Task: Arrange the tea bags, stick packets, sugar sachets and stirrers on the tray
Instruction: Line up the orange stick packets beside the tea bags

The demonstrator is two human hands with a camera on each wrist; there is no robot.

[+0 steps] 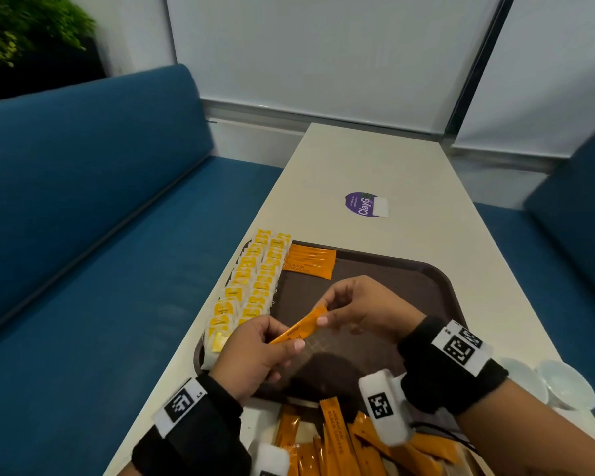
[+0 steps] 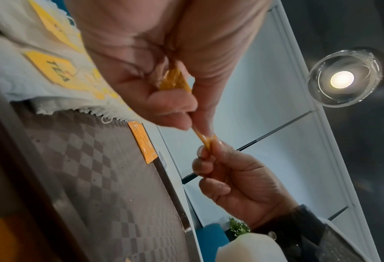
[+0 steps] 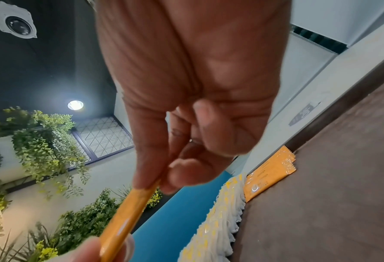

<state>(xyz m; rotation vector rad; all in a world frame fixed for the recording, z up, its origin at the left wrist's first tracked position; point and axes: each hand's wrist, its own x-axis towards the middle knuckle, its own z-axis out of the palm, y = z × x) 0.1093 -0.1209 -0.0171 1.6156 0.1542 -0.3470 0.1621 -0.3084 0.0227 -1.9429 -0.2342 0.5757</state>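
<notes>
Both hands hold one orange coffee stick packet [image 1: 298, 329] above the brown tray [image 1: 426, 280]. My left hand [image 1: 272, 341] pinches its near end; my right hand [image 1: 334, 312] pinches its far end. The left wrist view shows the packet [image 2: 175, 81] running through the left fingers to the right hand [image 2: 208, 147]. From the right wrist, the packet [image 3: 125, 216] leads down from the right fingertips. Two rows of yellow-tagged tea bags [image 1: 251, 286] line the tray's left side. A few orange stick packets [image 1: 310, 261] lie flat at its far end.
Several loose orange stick packets [image 1: 337, 438] lie in a pile by the tray's near edge. Clear plastic cups [image 1: 560, 383] sit at the right table edge. A purple sticker [image 1: 364, 204] marks the white table farther out. Blue benches flank the table.
</notes>
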